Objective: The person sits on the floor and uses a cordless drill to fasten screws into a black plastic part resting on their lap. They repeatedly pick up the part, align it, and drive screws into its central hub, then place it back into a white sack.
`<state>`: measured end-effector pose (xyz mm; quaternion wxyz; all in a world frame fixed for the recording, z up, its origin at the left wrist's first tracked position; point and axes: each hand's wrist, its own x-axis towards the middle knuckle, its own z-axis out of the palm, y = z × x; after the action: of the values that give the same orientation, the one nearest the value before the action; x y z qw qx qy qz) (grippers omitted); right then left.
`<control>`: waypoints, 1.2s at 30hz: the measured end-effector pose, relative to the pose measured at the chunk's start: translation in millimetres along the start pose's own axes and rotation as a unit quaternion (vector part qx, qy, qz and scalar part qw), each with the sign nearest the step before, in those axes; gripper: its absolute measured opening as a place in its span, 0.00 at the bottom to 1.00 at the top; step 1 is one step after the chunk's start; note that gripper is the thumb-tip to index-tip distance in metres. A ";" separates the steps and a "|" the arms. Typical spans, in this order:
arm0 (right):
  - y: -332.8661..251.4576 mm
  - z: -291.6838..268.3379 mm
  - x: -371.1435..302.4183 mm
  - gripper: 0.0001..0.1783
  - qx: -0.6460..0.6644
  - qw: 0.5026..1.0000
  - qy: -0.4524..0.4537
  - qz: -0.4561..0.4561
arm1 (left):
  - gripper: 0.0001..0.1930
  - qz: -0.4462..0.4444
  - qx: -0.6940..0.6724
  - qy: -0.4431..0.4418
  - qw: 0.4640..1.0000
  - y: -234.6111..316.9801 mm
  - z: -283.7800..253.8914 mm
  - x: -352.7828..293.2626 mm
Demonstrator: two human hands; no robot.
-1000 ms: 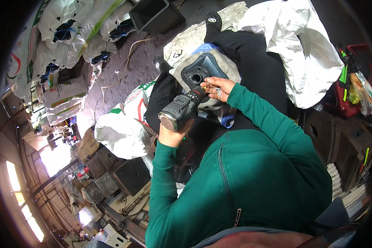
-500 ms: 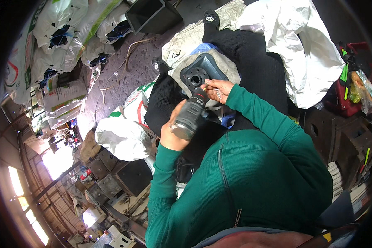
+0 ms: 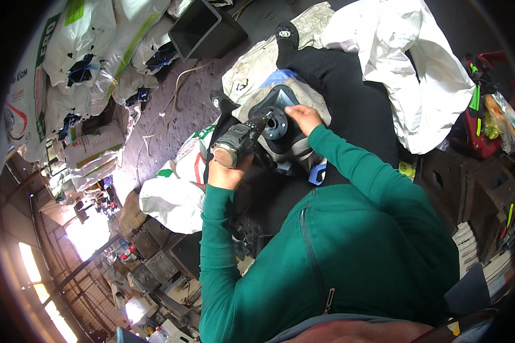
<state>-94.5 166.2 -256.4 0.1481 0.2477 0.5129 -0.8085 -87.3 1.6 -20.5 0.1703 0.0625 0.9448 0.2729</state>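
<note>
My left hand (image 3: 228, 171) grips a dark grey power drill (image 3: 238, 141), its nose pointing toward a round flange (image 3: 275, 124) on a black metal part (image 3: 281, 117) that rests on a pale sack on my lap. My right hand (image 3: 302, 117) lies on the right side of that black part, fingers pressed against it beside the flange. The drill tip sits right at the flange's left edge. Both my sleeves are green, and my legs in black trousers stretch away toward the top of the view.
White filled sacks (image 3: 83, 63) are piled at the upper left, next to a dark rectangular bin (image 3: 203, 28). A white sheet (image 3: 400, 74) lies at the upper right beside a red container (image 3: 486, 126). Metal blocks (image 3: 154, 257) and dark crates (image 3: 475, 200) stand nearby.
My left hand has swung the drill so its nose now meets the flange. The right hand has stayed on the black part.
</note>
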 end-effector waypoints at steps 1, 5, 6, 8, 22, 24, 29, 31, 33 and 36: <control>4.3 3.3 2.9 0.18 -0.027 1.000 -0.006 0.002 | 0.25 -0.021 -0.003 -0.010 1.000 -0.2 -0.3 3.4; 7.1 10.4 3.6 0.15 -0.129 0.991 -0.030 0.027 | 0.25 -0.110 0.029 -0.059 0.992 -1.7 -2.2 19.3; 4.9 10.3 1.3 0.15 -0.121 0.992 -0.044 0.018 | 0.25 -0.144 0.028 -0.079 0.986 -3.2 -2.9 24.8; -2.1 8.1 -2.6 0.15 -0.114 0.992 -0.052 0.018 | 0.24 -0.145 0.014 -0.093 0.985 -6.8 -4.3 33.9; -8.9 13.5 1.3 0.15 -0.140 0.987 -0.057 0.061 | 0.18 -0.039 0.042 -0.099 0.993 -12.1 -1.4 56.4; -5.9 13.3 3.3 0.13 -0.133 0.987 -0.065 0.060 | 0.18 0.018 0.099 -0.078 0.992 -13.7 2.1 55.2; -1.0 11.4 8.0 0.10 -0.126 0.987 -0.083 0.060 | 0.19 -0.042 0.067 -0.097 0.992 -29.4 6.6 57.3; -2.0 10.1 9.1 0.11 -0.117 0.989 -0.089 0.031 | 0.20 -0.014 0.066 -0.082 0.994 -28.8 7.2 56.2; -3.5 7.4 7.6 0.11 -0.173 0.980 -0.101 -0.012 | 0.21 -0.080 -0.019 -0.098 0.992 -20.4 8.3 51.4; -3.6 2.0 7.3 0.15 -0.246 0.962 -0.105 -0.046 | 0.23 -0.152 -0.157 -0.065 0.974 -2.4 9.6 33.8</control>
<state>-102.8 166.1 -257.0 0.2204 0.0932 0.6881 -0.6851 -115.5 11.5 -39.1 0.2789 -0.0922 0.8754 0.3839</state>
